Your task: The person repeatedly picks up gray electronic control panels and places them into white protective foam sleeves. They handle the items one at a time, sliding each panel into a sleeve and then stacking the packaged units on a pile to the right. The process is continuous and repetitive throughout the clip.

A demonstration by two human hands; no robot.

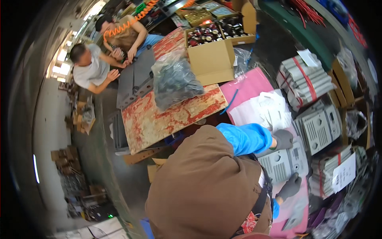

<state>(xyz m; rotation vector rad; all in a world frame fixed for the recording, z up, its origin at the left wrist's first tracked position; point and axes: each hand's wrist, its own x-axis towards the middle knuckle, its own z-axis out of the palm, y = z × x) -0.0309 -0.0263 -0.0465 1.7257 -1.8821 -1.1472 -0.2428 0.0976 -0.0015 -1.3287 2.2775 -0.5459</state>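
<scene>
A light grey panel (274, 165) with rows of slots and a round hole lies on the pink-covered bench in front of me. In a dark grey glove, my left hand (283, 139) is closed at the panel's far-side edge; a blue sleeve covers that arm. My right hand (290, 187), gloved alike, closes on the opposite edge with its thumb up against the panel. The undersides of both grips are hidden. White thin sheets (266, 111) lie beyond my left hand. Close to the held panel, a stack of similar slotted panels (321, 129) stands at the right.
Bundled grey parts with a red strap (303, 81) and another tied bundle (320, 177) line the right side. Left of the pink sheet (250, 85), a worn red-patched board (171, 115) bears a clear bag (175, 81) and an open carton (211, 61). Two people work beside a dark grey housing (137, 75).
</scene>
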